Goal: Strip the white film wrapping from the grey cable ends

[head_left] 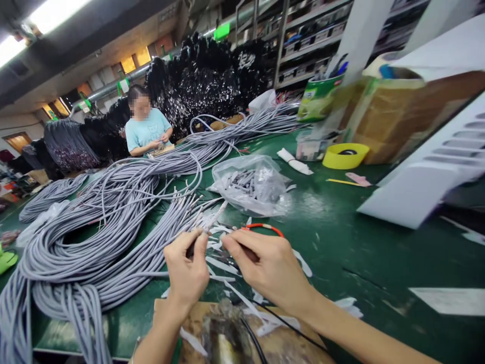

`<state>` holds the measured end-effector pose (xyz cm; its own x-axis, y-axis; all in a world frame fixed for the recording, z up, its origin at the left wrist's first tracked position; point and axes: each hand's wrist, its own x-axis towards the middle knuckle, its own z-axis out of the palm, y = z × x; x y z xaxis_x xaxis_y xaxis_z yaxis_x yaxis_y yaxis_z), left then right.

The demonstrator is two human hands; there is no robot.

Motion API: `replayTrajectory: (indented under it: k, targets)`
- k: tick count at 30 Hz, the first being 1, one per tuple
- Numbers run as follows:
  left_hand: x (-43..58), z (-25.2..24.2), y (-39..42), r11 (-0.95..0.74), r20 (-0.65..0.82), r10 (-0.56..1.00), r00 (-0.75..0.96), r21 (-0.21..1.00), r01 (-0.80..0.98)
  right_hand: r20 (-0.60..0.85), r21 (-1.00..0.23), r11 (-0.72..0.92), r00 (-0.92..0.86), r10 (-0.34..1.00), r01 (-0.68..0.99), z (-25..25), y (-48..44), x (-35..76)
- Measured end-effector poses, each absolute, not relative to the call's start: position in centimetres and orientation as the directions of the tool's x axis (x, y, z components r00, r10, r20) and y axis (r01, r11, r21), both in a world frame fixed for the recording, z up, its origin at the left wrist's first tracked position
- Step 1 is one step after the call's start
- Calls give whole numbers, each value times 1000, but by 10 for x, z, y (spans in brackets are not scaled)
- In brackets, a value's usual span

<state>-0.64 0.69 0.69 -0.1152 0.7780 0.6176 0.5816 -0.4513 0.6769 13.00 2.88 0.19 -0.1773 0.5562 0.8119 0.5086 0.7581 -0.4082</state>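
Note:
My left hand [188,265] is closed in a pinch around a grey cable; a pale cable end [218,214] sticks out past its fingertips. Just to the right, my right hand [267,263] is also pinched shut, and what lies between its fingertips is too small to make out. The two hands are a short gap apart. Many grey cables [113,202] lie coiled in a thick bundle to the left, their stripped ends near my left hand. White strips of scrap [223,265] are scattered beneath both hands, beside an orange-red tool handle [265,227].
A clear plastic bag [252,184] of small grey pieces lies ahead on the green table [333,253]. At right are a yellow tape ring [345,155], a cardboard box [394,116] and a white slotted panel [428,172]. A wooden board [295,338] is nearest. Another person [147,126] works opposite.

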Motion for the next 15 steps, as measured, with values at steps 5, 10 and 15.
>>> replayTrajectory:
  k: [5, 10, 15]
  targets:
    - [-6, 4, 6, -478, 647, 760, -58, 617, 625, 802, -436, 745, -157, 576, 505, -2, 25, 124]
    - [-6, 1, 6, -503, 655, 755, -39, 616, 606, 774, -490, 733, -151, 614, 472, -2, 28, 125]
    - [-1, 1, 5, -555, 733, 680, -18, 530, 641, 648, -641, 653, -173, 742, 403, -2, 28, 126]
